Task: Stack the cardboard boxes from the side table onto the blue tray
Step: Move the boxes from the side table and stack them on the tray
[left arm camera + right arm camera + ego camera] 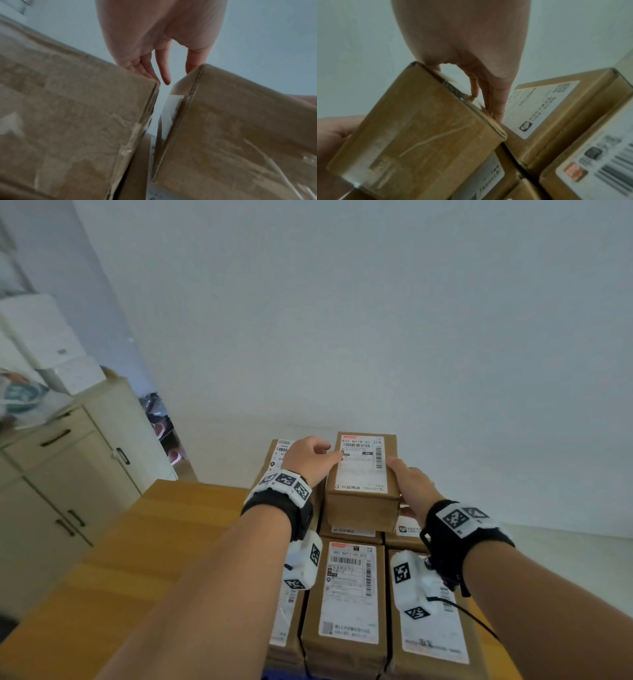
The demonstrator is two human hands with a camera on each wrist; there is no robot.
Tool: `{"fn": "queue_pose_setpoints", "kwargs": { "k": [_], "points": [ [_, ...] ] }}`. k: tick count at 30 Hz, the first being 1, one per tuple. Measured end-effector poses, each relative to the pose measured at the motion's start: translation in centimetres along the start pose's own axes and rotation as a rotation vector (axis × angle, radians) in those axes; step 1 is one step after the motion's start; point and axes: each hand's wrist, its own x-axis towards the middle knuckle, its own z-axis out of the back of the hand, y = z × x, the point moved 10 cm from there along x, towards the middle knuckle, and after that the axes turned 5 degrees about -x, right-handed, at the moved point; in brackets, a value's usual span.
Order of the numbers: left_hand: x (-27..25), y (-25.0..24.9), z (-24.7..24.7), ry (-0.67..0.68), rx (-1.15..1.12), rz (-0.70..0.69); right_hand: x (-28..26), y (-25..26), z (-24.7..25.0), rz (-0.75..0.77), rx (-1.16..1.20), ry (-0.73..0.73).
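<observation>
I hold a brown cardboard box (363,508) with a white shipping label between both hands, on top of the stack. My left hand (310,455) grips its left side with the thumb over the top. My right hand (409,479) grips its right side in the same way. In the left wrist view the fingers (164,70) hang in the gap between this box (240,135) and a neighbouring box (68,121). The right wrist view shows the fingers (494,108) flat on the box (419,135). Lower boxes (346,594) fill the stack, and a sliver of the blue tray (274,677) shows at the bottom.
A wooden table (154,542) lies left of the stack. A beige cabinet (68,474) with white boxes (44,337) on top stands at the far left. Behind the stack is a bare white wall. Shoes (161,419) lie on the floor by the cabinet.
</observation>
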Motion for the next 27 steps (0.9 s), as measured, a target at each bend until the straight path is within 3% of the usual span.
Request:
{"fn": "queue_pose_setpoints", "kwargs": {
  "k": [27],
  "points": [
    [0.9,0.5,-0.5,0.071,0.032,-0.104,-0.5,-0.2,-1.2,-0.015,-0.115,-0.073]
  ]
}}
